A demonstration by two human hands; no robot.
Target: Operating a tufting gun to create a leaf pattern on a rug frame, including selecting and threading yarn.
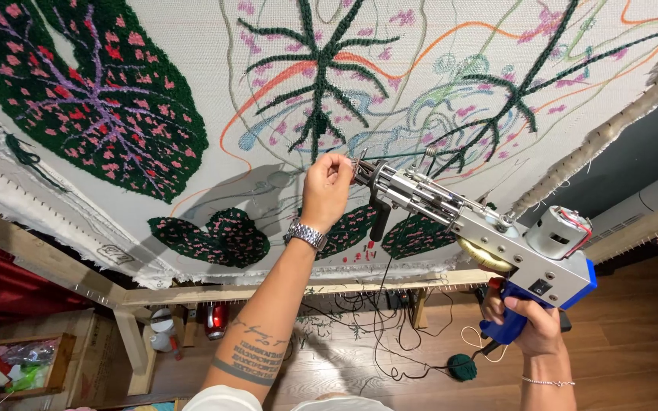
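A white tufting cloth [215, 91] stretched on a wooden frame [283, 291] carries dark green leaves with pink spots. My right hand [527, 320] grips the blue handle of a silver tufting gun [466, 224], which points left at the cloth. My left hand [327, 186], with a metal watch on the wrist, pinches the dark green yarn right at the gun's needle tip [359, 169]. The yarn runs right from the tip toward a guide on the gun.
A dark green yarn ball [463, 367] lies on the wooden floor with black cords [378, 327] trailing around it. A wooden box [36, 365] of odds and ends stands at lower left. A white cylinder appliance [649, 198] stands at right, behind the frame.
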